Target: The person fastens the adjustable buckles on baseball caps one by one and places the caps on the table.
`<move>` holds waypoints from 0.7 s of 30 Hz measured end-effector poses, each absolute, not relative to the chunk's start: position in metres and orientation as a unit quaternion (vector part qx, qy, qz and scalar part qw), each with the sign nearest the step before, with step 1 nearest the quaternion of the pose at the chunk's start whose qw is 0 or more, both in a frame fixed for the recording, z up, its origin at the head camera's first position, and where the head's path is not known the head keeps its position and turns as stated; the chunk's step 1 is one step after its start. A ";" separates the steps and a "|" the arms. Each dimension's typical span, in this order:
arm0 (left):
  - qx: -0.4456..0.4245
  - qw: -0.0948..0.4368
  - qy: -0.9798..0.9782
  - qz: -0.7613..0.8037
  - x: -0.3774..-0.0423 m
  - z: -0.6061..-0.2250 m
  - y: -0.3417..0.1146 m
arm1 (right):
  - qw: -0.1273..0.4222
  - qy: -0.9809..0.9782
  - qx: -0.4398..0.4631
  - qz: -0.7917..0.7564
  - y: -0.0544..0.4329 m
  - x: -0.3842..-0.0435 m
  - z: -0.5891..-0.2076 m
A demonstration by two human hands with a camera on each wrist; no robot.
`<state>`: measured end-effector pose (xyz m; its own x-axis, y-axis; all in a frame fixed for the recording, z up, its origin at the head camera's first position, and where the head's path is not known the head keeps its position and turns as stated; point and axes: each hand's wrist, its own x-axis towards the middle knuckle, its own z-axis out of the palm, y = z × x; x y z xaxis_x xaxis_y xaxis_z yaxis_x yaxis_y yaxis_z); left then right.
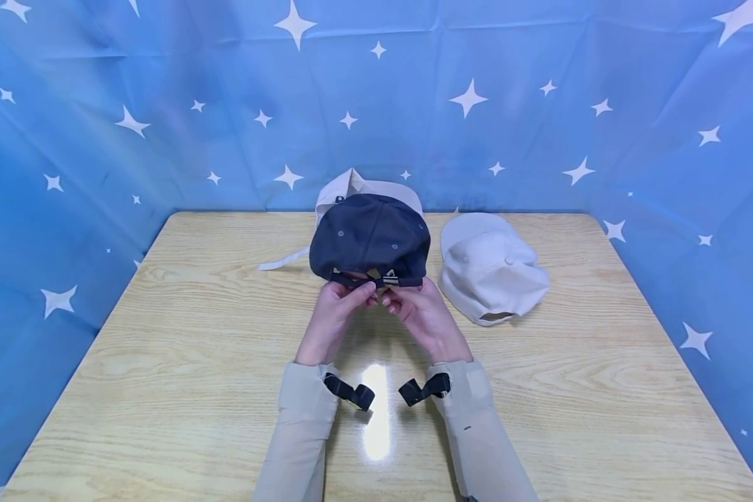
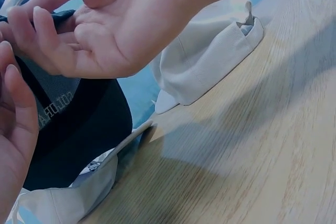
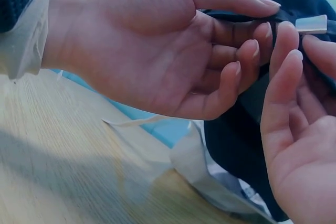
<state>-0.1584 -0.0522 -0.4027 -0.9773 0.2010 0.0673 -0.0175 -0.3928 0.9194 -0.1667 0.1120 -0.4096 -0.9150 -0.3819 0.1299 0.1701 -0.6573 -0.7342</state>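
Note:
A navy baseball cap (image 1: pixel 369 233) is held up with its back opening and strap turned towards me. My left hand (image 1: pixel 335 310) pinches the dark strap between thumb and fingers, left of the metal buckle (image 3: pixel 312 24). On the other side, my right hand (image 1: pixel 425 315) grips the strap end beside that buckle, thumb and forefinger close to it. The fingertips of both hands nearly meet below the strap. Inside the crown, pale lettering (image 2: pixel 55 109) shows in the left wrist view. Behind the navy cap, and partly hidden by it, is a white cap (image 1: pixel 392 189).
A light grey cap (image 1: pixel 494 272) lies on the wooden table (image 1: pixel 182 348) to the right, brim towards the back. The white cap's loose strap (image 1: pixel 282 262) sticks out left. A blue curtain with white stars (image 1: pixel 226 84) hangs around the table's back and sides.

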 end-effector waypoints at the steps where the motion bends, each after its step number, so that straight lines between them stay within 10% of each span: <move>1: 0.085 0.065 0.540 0.835 -0.159 -0.403 -0.053 | 0.153 0.385 -0.137 -0.900 0.112 -0.167 -0.410; 21: 0.080 0.055 0.503 0.859 -0.160 -0.404 -0.058 | 0.135 0.362 -0.123 -0.914 0.115 -0.167 -0.409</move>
<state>-0.1599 -0.0584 -0.4041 -0.9813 0.1746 0.0815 -0.0143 -0.4877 0.8729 -0.1674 0.1146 -0.4088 -0.9334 -0.3357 0.1268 0.1576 -0.7009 -0.6957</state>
